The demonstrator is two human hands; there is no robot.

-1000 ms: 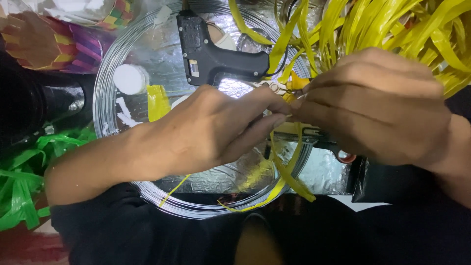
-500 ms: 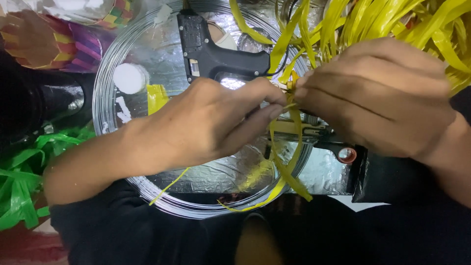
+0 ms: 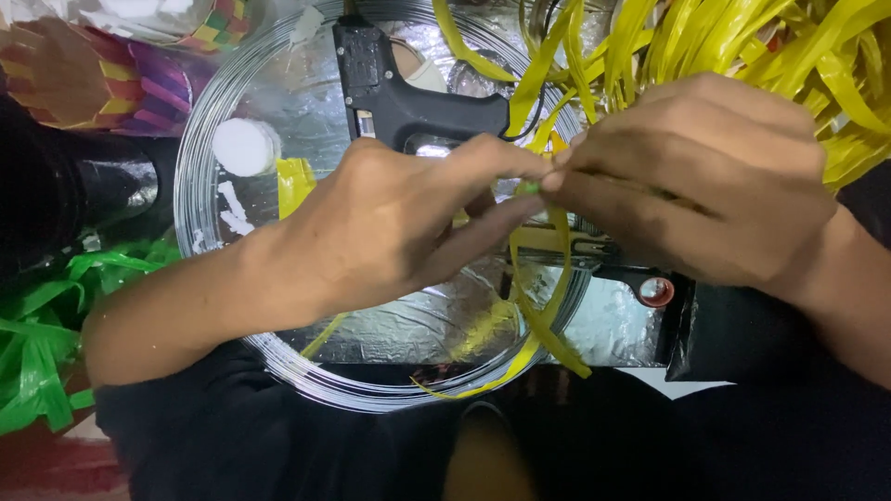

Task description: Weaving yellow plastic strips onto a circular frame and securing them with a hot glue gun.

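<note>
work surface is a round shiny silver foil-lined tray (image 3: 278, 111) w/ ribbed rim, black cloth below it. left hand (image 3: 390, 218) & right hand (image 3: 705, 186) meet over tray centre, fingertips of both pinched narrow on a thin yellow plastic ribbon strip (image 3: 543, 306) looping down to the near rim. black glue gun (image 3: 408, 102) lies behind hands. yellow strip pile (image 3: 742, 37) crowds far right, green strips (image 3: 37, 315) left edge; little free room.

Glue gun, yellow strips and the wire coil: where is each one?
glue gun (image 3: 418, 107), head view, on its black handle.
yellow strips (image 3: 548, 278), head view, on the loop hanging under the fingers.
wire coil (image 3: 190, 167), head view, on its left rim.
</note>
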